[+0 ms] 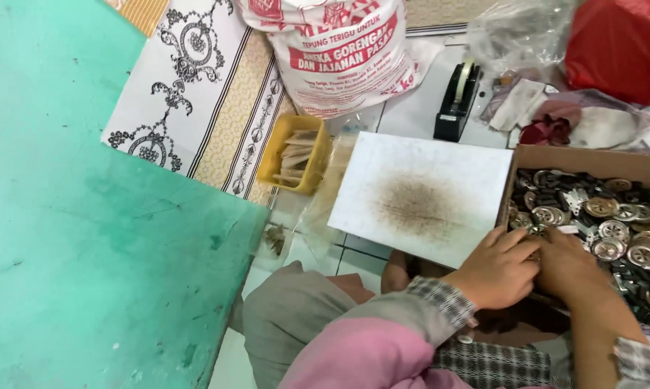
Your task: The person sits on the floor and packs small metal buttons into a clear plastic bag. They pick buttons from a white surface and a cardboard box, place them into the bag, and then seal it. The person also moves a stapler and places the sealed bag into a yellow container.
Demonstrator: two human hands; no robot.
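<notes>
At box (548, 155) edge | left hand (499, 268) and right hand (571, 268) pressed together, fingers curled into metal discs (613, 230); pinch hidden, cannot tell | risk: my digging spills discs over the low wall.

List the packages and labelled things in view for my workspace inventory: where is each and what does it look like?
Sack: top centre, bulging white bag with red print.
Cardboard box: right, brown, open, holding round metal parts; both hands at its near edge.
Yellow tray: centre-left, small, rectangular.
</notes>
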